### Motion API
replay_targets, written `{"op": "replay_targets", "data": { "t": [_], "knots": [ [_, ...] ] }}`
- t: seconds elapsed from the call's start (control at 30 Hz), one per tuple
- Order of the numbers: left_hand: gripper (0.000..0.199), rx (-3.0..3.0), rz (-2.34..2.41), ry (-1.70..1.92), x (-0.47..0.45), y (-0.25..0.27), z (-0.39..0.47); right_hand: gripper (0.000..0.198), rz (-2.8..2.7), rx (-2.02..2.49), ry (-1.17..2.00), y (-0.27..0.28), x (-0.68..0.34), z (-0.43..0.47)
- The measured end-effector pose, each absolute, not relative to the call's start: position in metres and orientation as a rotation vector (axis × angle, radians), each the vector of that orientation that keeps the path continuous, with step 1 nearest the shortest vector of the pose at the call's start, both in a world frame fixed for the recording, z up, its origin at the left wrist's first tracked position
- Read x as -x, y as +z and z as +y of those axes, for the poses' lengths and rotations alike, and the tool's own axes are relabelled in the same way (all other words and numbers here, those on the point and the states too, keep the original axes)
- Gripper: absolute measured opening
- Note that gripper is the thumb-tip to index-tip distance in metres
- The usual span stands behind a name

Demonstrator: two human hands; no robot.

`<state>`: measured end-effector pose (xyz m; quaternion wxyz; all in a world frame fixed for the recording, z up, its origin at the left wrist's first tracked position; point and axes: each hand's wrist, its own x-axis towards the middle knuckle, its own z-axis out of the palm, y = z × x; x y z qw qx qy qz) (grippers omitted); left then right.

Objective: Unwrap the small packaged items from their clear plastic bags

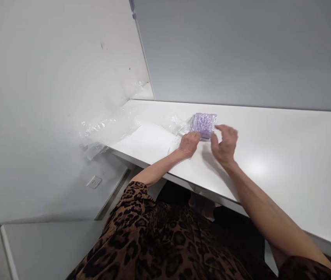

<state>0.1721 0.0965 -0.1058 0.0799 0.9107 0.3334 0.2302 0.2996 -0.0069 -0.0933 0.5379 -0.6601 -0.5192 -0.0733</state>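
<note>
A purple packet in clear plastic wrap point(204, 123) lies on the white table, toward its back edge. My left hand point(190, 144) is at the packet's near left corner, fingers closed on its edge; the fingertips are partly hidden. On the packet's right side, my right hand point(226, 144) is raised a little, its thumb and fingers apart, with nothing seen between them. Crumpled clear plastic point(177, 123) lies against the packet's left side.
The white table point(282, 155) runs along a grey panel point(241, 50) at the back. More clear plastic bags point(104, 128) are heaped at the table's left end by the white wall point(51, 77). A wall socket point(94, 182) sits below the tabletop.
</note>
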Motion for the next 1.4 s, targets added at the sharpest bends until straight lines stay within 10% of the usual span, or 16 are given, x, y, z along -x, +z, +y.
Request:
{"op": "replay_targets", "data": {
  "t": [0.43, 1.2, 1.4],
  "knots": [
    [0.040, -2.276, 1.294, 0.952, -0.194, -0.064, 0.087, 0.048, -0.693, 1.419, 0.824, -0.090, -0.356, -0.002],
    [0.052, -0.831, 0.373, 0.781, -0.219, -0.049, 0.087, 0.038, -1.205, 1.087, 0.402, -0.056, -0.329, -0.028],
    [0.049, -0.560, 0.333, 0.632, -0.209, -0.035, 0.079, 0.070, -0.817, 1.205, 0.275, -0.067, -0.353, -0.017]
  ]
}}
